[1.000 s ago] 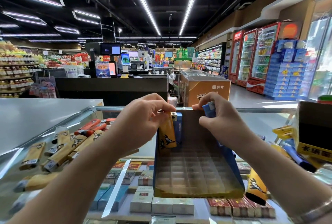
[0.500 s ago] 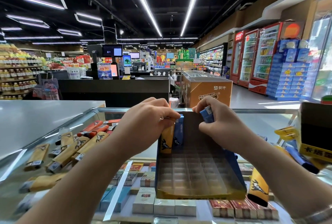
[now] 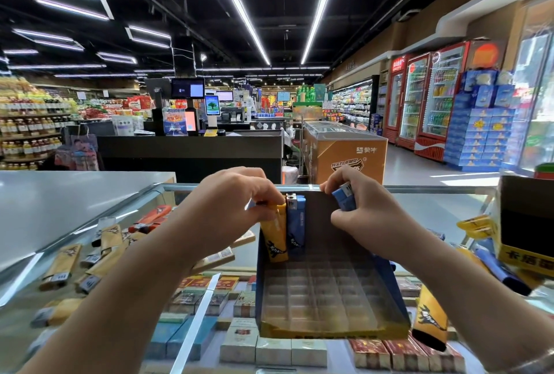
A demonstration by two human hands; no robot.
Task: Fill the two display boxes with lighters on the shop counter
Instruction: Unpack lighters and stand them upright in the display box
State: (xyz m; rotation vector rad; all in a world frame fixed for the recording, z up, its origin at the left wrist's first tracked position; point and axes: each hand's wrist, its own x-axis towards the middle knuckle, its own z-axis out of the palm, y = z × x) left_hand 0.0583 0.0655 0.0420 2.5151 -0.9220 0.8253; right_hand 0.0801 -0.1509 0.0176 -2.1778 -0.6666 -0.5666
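Here, left hand fingers pinch yellow lighter (seemingly slotted); right hand grips blue lighter.

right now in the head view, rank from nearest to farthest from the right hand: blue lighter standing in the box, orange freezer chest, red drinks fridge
1. Blue lighter in the box, just left of the right hand.
2. Orange freezer chest, behind the counter.
3. Red drinks fridge, far right wall.

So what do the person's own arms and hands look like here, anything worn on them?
Both forearms are bare as far as the picture shows: no sleeves, no gloves. The left hand has nothing visible on it, no ring or watch. Below the right hand, at the lower right edge of the picture, a thin silvery metal bracelet circles the arm. No markings or tattoos show.
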